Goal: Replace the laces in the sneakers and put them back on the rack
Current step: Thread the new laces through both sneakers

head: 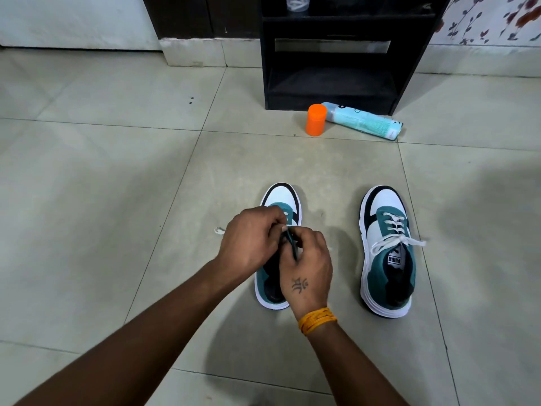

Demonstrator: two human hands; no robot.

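Grey tile floor (117, 171) with black rack (330, 60) at back, both sneakers standing toes toward it, long axes near parallel: right sneaker (388, 250) white-laced, left sneaker (281, 200) under left hand (251, 241) and right hand (307, 265), both pinching a dark lace (291, 240).

1. The floor (87, 177) is laid with large pale grey-green tiles with thin dark joints.
2. A black rack (330, 92) stands on it at the far side.
3. Just in front of the rack an orange cap (316, 120) stands upright, touching a pale blue spray can (366, 121) lying on its side.
4. Nearer than the rack, two teal, white and black sneakers stand side by side, toes toward it: the left sneaker (281, 197) and the right sneaker (386, 253), which has white laces.
5. A small white lace end (219, 230) lies left of the left sneaker.
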